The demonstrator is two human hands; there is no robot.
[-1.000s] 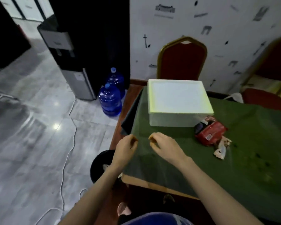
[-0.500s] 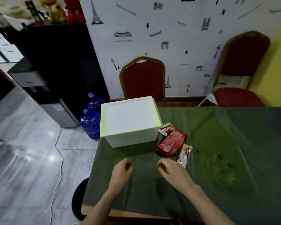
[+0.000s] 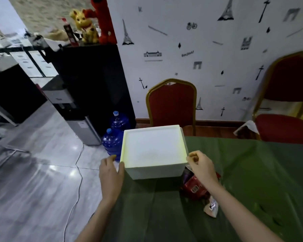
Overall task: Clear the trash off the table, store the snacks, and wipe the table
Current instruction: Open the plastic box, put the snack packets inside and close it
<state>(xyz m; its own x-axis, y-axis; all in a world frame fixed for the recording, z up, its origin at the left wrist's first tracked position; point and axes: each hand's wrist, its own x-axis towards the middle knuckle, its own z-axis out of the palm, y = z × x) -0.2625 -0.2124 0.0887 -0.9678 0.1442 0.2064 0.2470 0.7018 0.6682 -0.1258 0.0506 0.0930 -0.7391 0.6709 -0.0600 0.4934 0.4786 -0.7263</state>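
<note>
A white lidded box (image 3: 153, 147) stands at the far left corner of the table with the green cloth (image 3: 252, 172). My left hand (image 3: 110, 173) grips its front-left corner, thumb on the front and fingers around the left side. My right hand (image 3: 202, 166) holds the front-right corner at lid height with curled fingers. Just right of the box, partly under my right wrist, lies a red snack packet (image 3: 194, 186) with a dark packet behind it. A small pale wrapper (image 3: 212, 206) lies nearer to me. Dark and light specks (image 3: 262, 206) mark the cloth on the right.
A red chair with a gold frame (image 3: 171, 103) stands behind the box, and another (image 3: 287, 102) at the right. Two blue water bottles (image 3: 112, 142) and a water dispenser (image 3: 77, 119) stand on the floor to the left, with a cable (image 3: 77, 172) trailing.
Both hands have moved forward from the cloth near the table's front edge to the box's two front corners. My head has lifted, so more wall shows.
</note>
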